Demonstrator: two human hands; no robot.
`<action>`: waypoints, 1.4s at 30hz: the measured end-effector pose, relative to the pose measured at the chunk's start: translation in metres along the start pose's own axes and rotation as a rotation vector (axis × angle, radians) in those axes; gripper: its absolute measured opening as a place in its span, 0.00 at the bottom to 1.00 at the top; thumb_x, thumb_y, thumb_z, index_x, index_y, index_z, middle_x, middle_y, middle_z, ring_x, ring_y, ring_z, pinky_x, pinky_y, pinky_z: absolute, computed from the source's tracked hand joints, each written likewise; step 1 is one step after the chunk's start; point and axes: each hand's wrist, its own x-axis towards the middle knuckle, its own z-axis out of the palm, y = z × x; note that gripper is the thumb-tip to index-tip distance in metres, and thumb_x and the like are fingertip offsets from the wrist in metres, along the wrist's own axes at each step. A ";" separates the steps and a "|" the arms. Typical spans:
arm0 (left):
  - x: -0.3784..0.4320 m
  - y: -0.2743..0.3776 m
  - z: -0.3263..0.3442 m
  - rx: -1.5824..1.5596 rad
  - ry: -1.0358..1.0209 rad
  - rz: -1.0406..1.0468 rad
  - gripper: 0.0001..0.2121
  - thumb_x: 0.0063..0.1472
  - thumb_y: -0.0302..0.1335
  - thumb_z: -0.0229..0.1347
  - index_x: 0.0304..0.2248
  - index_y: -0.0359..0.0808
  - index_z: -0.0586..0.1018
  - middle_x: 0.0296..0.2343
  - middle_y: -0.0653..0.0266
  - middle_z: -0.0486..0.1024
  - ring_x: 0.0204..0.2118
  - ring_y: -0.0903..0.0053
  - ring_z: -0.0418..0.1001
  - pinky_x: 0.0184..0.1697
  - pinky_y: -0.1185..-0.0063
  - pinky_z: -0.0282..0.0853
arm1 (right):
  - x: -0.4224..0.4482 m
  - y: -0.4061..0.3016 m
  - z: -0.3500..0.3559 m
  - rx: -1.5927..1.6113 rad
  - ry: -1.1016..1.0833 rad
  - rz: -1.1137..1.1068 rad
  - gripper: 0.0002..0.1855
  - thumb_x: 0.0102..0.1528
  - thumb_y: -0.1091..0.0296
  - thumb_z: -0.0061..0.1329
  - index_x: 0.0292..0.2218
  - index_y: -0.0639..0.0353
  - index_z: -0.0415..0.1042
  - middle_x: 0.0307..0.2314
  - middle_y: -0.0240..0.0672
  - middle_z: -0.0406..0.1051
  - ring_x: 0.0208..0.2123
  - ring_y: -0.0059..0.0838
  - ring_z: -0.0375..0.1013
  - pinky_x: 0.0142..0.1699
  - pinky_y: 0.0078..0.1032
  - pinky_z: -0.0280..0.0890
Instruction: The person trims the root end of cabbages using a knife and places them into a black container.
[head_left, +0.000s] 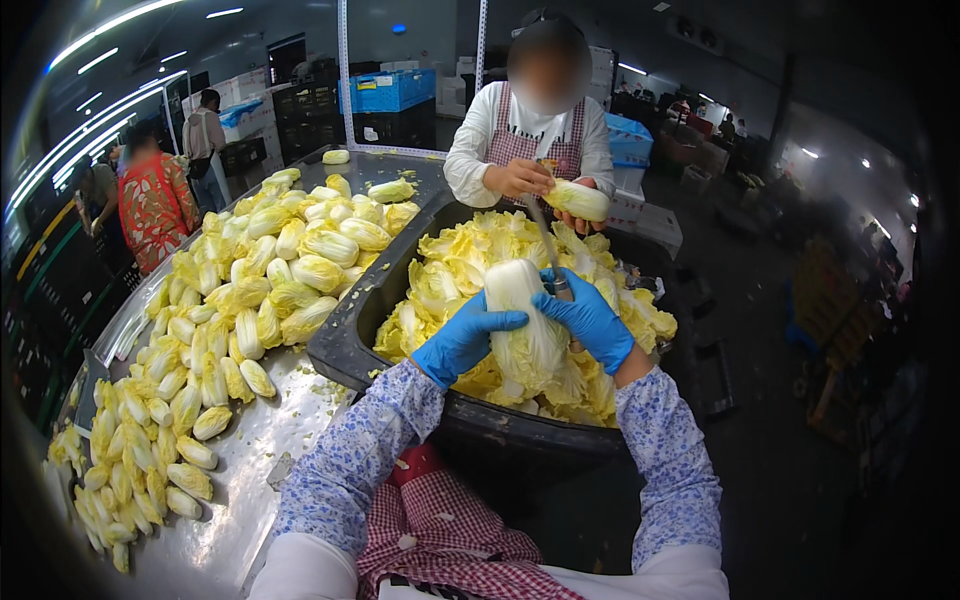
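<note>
A head of napa cabbage (525, 322) is held upright over a black plastic bin (420, 420), between my two blue-gloved hands. My left hand (469, 337) grips its left side, thumb across the white leaves. My right hand (589, 315) steadies its right side and also holds a knife (551, 247) by the handle, with the blade pointing up and away. Loose yellow-green cabbage leaves (442, 277) fill the bin below. Left of the bin, a large pile of small napa cabbages (247, 300) covers much of a metal table (232, 465).
Across the bin a co-worker (551, 135) in a checked apron holds another cabbage (577, 199). Blue crates (394, 90) stand behind. More people (154, 199) are at the far left, beside dark stacked crates (67, 300). Cabbage scraps lie on the bin's rim.
</note>
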 end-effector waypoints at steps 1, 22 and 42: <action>0.001 -0.003 -0.002 0.073 0.021 0.038 0.31 0.51 0.23 0.59 0.53 0.32 0.60 0.45 0.61 0.68 0.47 0.72 0.68 0.52 0.75 0.62 | 0.000 0.002 -0.002 -0.074 -0.021 -0.040 0.25 0.48 0.59 0.58 0.43 0.64 0.65 0.29 0.31 0.68 0.24 0.15 0.67 0.23 0.14 0.62; -0.010 -0.006 0.008 0.879 0.294 0.340 0.37 0.45 0.32 0.67 0.52 0.33 0.60 0.46 0.58 0.66 0.48 0.74 0.65 0.51 0.75 0.62 | 0.004 -0.012 -0.040 -0.807 0.212 -0.022 0.22 0.47 0.62 0.58 0.41 0.64 0.68 0.26 0.36 0.71 0.27 0.31 0.72 0.37 0.26 0.67; -0.020 -0.007 0.016 0.817 0.222 0.239 0.31 0.44 0.28 0.62 0.49 0.33 0.64 0.41 0.60 0.70 0.44 0.74 0.69 0.48 0.75 0.65 | -0.037 -0.050 -0.015 -1.107 -0.247 -0.298 0.08 0.48 0.65 0.48 0.32 0.55 0.68 0.21 0.41 0.70 0.24 0.44 0.71 0.30 0.35 0.68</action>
